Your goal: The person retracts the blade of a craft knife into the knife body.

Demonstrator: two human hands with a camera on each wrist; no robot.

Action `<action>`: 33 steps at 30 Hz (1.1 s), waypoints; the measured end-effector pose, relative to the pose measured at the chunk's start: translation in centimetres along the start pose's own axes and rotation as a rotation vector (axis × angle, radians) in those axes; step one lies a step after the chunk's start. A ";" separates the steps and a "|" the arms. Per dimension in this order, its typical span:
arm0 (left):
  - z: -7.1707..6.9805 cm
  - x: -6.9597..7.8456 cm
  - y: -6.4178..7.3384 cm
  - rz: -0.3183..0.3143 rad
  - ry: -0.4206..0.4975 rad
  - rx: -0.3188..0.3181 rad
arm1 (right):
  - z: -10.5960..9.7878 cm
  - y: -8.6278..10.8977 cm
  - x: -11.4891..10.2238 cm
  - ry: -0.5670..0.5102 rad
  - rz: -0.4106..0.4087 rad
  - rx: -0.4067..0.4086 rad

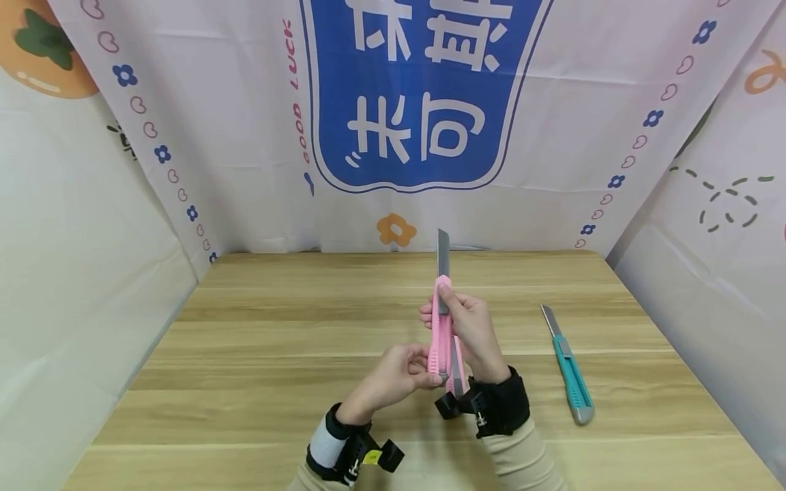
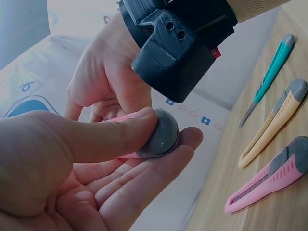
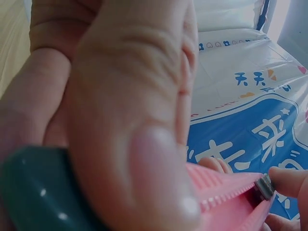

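Note:
Both hands hold a pink utility knife (image 1: 437, 344) over the table, its long grey blade (image 1: 443, 254) extended and pointing away from the body. My right hand (image 1: 477, 332) grips the upper body, thumb on the dark grey slider (image 3: 43, 192). At the lower end, my left hand (image 1: 388, 379) pinches the knife between thumb and fingers, by the rounded grey end cap (image 2: 164, 135). Another pink utility knife (image 2: 269, 179) lies on the table, partly covered by the right wrist in the head view.
A teal utility knife (image 1: 571, 375) with its blade out lies on the wooden table (image 1: 258, 354) to the right. In the left wrist view, a pale orange utility knife (image 2: 275, 120) lies between the teal and pink ones. A printed white cloth (image 1: 245, 136) hangs behind the table.

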State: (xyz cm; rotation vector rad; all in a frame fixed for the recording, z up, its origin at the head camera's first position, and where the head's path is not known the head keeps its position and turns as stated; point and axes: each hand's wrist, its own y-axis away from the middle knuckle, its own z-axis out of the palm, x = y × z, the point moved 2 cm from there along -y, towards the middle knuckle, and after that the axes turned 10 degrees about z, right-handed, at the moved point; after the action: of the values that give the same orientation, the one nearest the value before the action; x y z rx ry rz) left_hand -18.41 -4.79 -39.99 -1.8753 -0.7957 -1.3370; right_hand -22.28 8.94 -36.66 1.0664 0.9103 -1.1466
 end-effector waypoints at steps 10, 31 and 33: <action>0.1 -0.2 -0.1 -0.003 0.014 -0.001 | -0.2 -0.2 0.2 0.015 0.031 -0.012; 0.1 -0.4 -0.1 -0.014 0.025 0.013 | 0.2 -0.9 0.5 -0.015 -0.015 -0.060; 0.1 -0.4 -0.2 -0.009 0.024 0.009 | 0.1 -0.8 0.5 -0.018 -0.021 -0.071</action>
State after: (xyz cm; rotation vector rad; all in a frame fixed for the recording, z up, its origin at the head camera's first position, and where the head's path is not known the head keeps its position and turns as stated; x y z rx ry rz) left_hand -18.62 -4.67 -40.37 -1.8476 -0.7969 -1.3570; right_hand -23.00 8.67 -37.23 0.9898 0.9435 -1.1313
